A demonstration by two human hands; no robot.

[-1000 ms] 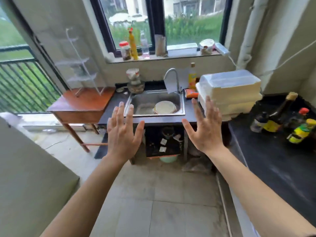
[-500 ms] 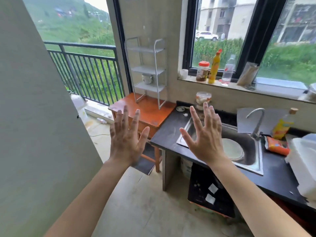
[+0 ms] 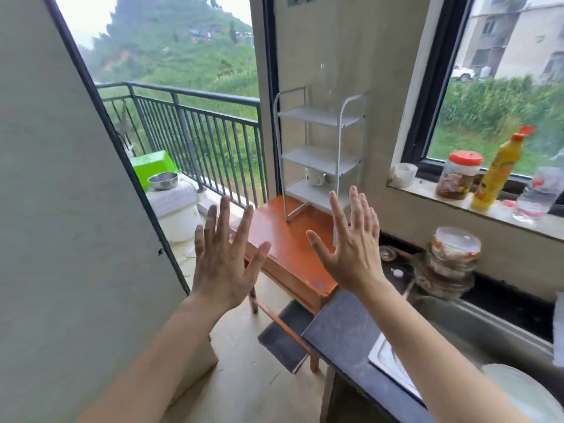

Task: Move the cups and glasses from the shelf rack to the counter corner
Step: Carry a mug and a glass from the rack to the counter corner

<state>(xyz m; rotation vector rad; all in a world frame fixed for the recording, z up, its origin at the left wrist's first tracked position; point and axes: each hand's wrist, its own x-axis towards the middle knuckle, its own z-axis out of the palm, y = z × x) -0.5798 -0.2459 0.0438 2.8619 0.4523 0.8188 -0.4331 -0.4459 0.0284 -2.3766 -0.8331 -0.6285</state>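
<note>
Hands: our left hand (image 3: 224,264) and right hand (image 3: 354,248) were both raised in front of us, fingers spread wide, palms forward, holding nothing.
Rack: the white shelf rack (image 3: 319,154) stood at the back of the orange wooden table (image 3: 290,251), against the wall between the balcony door and the window.
Cup: we could make out one white mug (image 3: 316,177) on the lowest tier, under the middle shelf; the two upper tiers looked bare, and we could not tell whether any clear glass stood there.
Destination: the dark counter (image 3: 341,331) ran along our right, its near corner just beside the table; a stack of jars (image 3: 451,261) and the sink (image 3: 396,358) already took up part of it.
Step in hand: we judged this as the approach, with neither hand yet near the rack.
How to do it well: we thought the right hand, nearer the mug, should go in low beneath the middle shelf, close around the body or handle, and draw the mug straight out towards us before lifting.
Risk: the rack seemed light, so a knock on its frame might have tipped it; steadying a post with the left hand would have helped.
</note>
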